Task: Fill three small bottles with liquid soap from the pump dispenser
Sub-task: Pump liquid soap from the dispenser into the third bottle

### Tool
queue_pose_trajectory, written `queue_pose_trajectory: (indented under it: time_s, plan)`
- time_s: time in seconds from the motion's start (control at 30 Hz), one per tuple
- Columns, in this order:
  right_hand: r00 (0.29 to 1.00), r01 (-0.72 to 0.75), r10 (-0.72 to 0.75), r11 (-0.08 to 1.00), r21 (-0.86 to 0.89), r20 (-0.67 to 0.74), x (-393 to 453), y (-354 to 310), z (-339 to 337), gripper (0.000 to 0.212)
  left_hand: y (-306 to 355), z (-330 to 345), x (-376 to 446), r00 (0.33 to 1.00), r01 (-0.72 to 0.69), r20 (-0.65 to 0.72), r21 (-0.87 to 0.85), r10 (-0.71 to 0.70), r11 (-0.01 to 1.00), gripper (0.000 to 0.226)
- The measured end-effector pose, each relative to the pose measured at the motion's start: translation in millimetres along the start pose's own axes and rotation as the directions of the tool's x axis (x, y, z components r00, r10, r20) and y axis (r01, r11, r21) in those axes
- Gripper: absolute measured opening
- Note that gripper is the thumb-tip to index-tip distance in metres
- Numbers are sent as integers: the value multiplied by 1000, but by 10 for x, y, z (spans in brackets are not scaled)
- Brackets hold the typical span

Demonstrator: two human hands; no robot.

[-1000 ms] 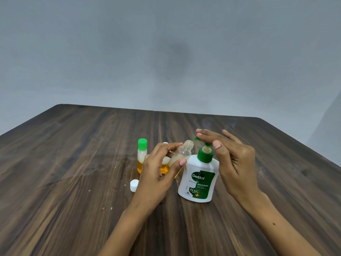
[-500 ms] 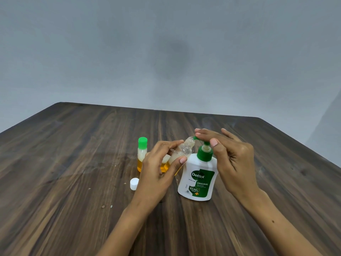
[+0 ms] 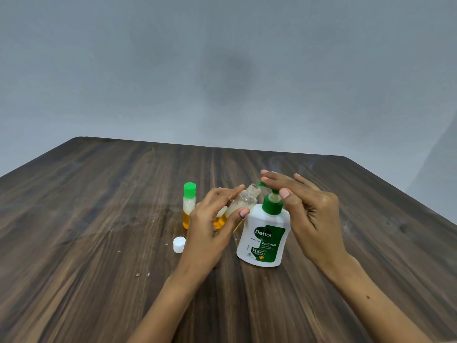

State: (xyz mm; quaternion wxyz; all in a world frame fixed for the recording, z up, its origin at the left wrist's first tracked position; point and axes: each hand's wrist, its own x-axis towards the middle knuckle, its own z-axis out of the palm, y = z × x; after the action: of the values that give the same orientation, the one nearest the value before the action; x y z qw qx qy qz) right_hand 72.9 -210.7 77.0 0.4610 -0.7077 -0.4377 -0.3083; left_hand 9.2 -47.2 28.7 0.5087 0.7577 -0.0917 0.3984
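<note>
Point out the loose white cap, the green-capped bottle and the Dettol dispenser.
white cap (image 3: 179, 244): head view, on its top face.
green-capped bottle (image 3: 189, 214): head view, on its clear body.
Dettol dispenser (image 3: 263, 238): head view, on its front label.

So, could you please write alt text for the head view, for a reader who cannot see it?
A left hand tilts an open small bottle under the green spout of a Dettol pump dispenser, whose pump the right hand presses with straight fingers. On the wooden table stand a green-capped bottle and a loose white cap.
</note>
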Motion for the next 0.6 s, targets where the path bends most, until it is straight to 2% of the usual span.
queue_pose_trajectory:
  time_s: [0.6]
  plan:
    - [1000,10,-10,1000,-18,15,-3,66,16,36,12,-15,11,1000,-3,-26,5,3,1000,38]
